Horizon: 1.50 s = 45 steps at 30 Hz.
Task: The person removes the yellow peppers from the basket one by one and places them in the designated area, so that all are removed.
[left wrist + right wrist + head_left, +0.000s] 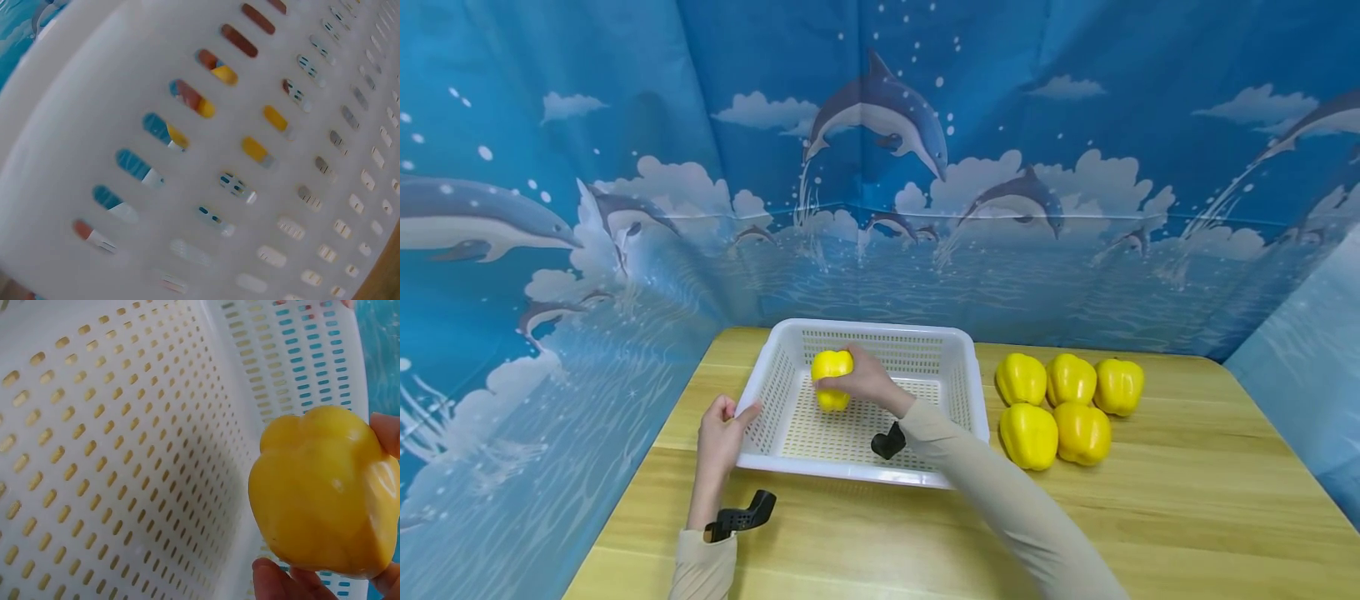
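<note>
A yellow bell pepper (pixel 832 380) is held by my right hand (pixel 867 377) over the left part of a white plastic basket (pixel 859 479). In the right wrist view, fingertips (pixel 275 581) grip the pepper (pixel 322 494) from its sides, above the slotted basket floor (pixel 119 450). My left hand (pixel 721 433) holds the basket's left rim, its thumb lying at the edge. The left wrist view is filled by the basket's slotted side wall (pixel 206 156); yellow shows through some slots.
Several more yellow bell peppers (pixel 1028 437) stand grouped on the wooden table (pixel 1210 492), right of the basket. A dolphin-print curtain (pixel 880 250) hangs behind and at both sides. Black wrist cameras (pixel 741 517) are strapped to both forearms.
</note>
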Each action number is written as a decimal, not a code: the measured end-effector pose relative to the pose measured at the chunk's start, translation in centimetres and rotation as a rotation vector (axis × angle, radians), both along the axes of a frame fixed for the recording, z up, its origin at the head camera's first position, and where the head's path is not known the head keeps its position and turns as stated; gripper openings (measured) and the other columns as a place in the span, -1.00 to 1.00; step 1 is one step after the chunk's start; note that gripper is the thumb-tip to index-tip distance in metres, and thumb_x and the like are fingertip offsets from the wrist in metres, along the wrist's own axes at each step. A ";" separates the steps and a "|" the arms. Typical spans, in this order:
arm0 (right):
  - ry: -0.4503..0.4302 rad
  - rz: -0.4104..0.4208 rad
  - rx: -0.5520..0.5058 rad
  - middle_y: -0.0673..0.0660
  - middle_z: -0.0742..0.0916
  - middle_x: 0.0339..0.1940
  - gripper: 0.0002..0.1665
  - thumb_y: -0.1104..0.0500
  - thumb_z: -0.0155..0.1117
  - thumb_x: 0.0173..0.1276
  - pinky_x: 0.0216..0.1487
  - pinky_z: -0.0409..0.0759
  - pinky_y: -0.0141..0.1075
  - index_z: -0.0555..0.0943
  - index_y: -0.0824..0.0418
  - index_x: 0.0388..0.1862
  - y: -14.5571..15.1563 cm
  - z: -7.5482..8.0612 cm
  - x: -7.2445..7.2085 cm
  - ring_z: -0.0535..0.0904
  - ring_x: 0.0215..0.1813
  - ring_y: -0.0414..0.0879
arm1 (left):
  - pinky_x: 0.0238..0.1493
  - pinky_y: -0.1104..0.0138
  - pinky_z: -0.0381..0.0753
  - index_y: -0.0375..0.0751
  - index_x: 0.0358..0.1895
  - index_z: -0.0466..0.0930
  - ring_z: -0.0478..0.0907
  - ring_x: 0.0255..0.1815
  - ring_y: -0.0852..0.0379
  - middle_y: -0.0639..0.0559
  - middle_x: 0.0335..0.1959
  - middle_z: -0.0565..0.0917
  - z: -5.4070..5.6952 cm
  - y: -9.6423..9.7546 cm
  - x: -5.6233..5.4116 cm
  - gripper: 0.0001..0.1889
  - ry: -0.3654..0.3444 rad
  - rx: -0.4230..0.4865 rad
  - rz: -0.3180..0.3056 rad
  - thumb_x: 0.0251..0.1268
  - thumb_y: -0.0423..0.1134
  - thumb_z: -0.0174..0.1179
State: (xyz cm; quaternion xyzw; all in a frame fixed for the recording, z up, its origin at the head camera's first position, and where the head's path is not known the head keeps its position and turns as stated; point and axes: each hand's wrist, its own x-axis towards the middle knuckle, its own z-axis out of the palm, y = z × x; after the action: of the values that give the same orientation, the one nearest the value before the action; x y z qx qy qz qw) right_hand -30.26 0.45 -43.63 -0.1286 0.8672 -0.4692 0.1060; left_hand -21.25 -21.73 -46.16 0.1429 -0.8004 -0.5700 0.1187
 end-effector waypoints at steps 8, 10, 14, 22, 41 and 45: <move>0.064 -0.024 -0.069 0.14 0.58 -0.07 -0.08 -0.13 0.44 0.06 -0.25 0.54 -0.19 0.29 0.20 0.31 1.2 1.0 0.4 0.54 -0.16 -0.02 | -0.52 0.39 0.27 -0.22 -0.38 0.14 0.44 -0.39 0.03 -0.16 -0.37 0.35 -0.1 0.0 0.0 -0.61 0.000 -0.005 -0.002 0.27 -0.16 0.22; 0.096 -0.032 -0.083 0.15 0.57 -0.03 -0.09 -0.13 0.44 0.08 -0.24 0.54 -0.19 0.28 0.19 0.32 1.5 1.2 0.5 0.54 -0.14 -0.01 | -0.52 0.38 0.27 -0.22 -0.38 0.14 0.43 -0.40 0.03 -0.15 -0.38 0.34 -0.1 0.0 0.0 -0.61 0.000 -0.003 0.000 0.27 -0.16 0.23; 0.144 -0.046 -0.117 0.13 0.54 0.03 -0.09 -0.14 0.43 0.09 -0.24 0.55 -0.18 0.27 0.13 0.34 2.0 1.7 0.9 0.53 -0.11 -0.02 | -0.52 0.38 0.27 -0.19 -0.39 0.14 0.44 -0.39 0.03 -0.15 -0.38 0.34 -0.2 0.0 0.0 -0.61 -0.005 -0.002 0.001 0.27 -0.15 0.23; 0.208 -0.098 -0.216 0.13 0.46 0.05 -0.11 -0.10 0.44 0.09 -0.26 0.57 -0.16 0.24 0.13 0.30 2.7 2.7 1.7 0.51 -0.10 0.01 | -0.52 0.38 0.26 -0.20 -0.38 0.14 0.44 -0.39 0.03 -0.15 -0.37 0.35 -0.1 0.0 0.0 -0.61 -0.008 -0.012 0.000 0.29 -0.15 0.22; 0.152 -0.214 -0.326 0.22 0.31 0.13 -0.05 -0.06 0.42 0.13 -0.17 0.57 -0.12 0.04 0.11 0.31 6.8 4.6 5.3 0.45 0.00 0.12 | -0.51 0.37 0.27 -0.18 -0.40 0.13 0.44 -0.44 0.05 -0.13 -0.40 0.33 -0.2 -0.1 0.2 -0.60 0.020 -0.027 0.002 0.27 -0.16 0.23; 0.157 -0.253 -0.320 0.24 0.29 0.13 -0.03 -0.08 0.40 0.15 -0.16 0.57 -0.11 0.02 0.12 0.33 8.7 4.9 6.3 0.44 0.01 0.14 | -0.53 0.37 0.26 -0.19 -0.40 0.13 0.43 -0.45 0.06 -0.13 -0.41 0.32 -0.2 0.0 0.1 -0.61 0.025 -0.019 0.003 0.27 -0.18 0.23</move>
State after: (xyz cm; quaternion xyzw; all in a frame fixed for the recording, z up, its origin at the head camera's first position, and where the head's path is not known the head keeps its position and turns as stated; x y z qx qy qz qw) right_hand -23.95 9.13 -38.74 -0.0702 0.7966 -0.5989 -0.0436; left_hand -21.10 -21.73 -46.33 0.1361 -0.8040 -0.5639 0.1309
